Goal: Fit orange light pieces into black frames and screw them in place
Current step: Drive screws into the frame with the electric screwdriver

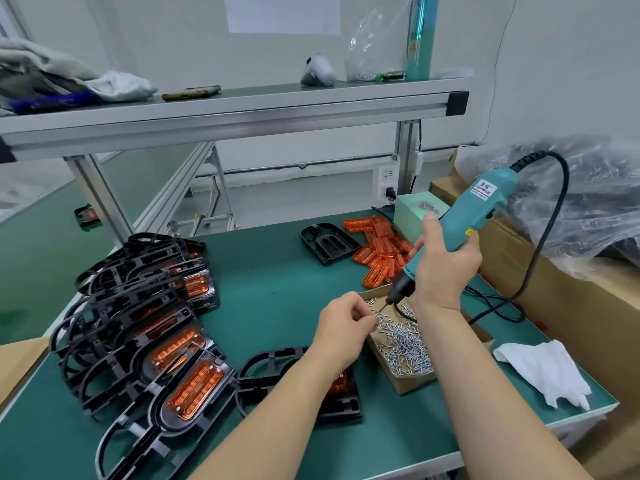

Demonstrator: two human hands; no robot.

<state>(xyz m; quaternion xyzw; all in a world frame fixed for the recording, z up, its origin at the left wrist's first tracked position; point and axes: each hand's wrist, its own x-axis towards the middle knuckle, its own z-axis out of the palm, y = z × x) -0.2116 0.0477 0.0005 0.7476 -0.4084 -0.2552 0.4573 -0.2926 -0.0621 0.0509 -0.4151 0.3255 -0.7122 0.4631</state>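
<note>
Right now the fingers (pixel 364 317) of the left hand (pixel 346 325) are curled, thumb & forefinger tips pinched together just over the screws (pixel 403 344); can't tell if a screw sits betw. them. Just at 1 o'clock of those tips is the bit of the screwdriver (pixel 478 213), pointing down-left at the screw pile. The right hand (pixel 445 268) grips the tool's teal body, fingers wrapped round it, thumb lying up along the barrel. The tool tilts w/ its top toward 1 o'clock. Its black cord (pixel 566 178) loops off the top & drops to the desk (pixel 277 292).

The screws lie heaped in an open cardboard box (pixel 412 384) on the desk, below both hands. At 8 o'clock of that box a black frame (pixel 273 367) lies flat w/ the left forearm across it. An orange light piece (pixel 341 382) shows in it at the forearm's right edge, mostly hidden.

At 9 o'clock of the left hand is an overlapping row of fitted frames (pixel 180 344), each w/ an orange piece in it. At 12 o'clock, far side of the desk, lies one empty frame (pixel 329 242) and, just right of it, a heap of loose orange pieces (pixel 375 249). A white tissue (pixel 543 372) lies at 3 o'clock near the desk edge. Past that edge stands a big carton (pixel 571 306) w/ clear plastic bagging on top. A shelf (pixel 225 109) runs overhead.
</note>
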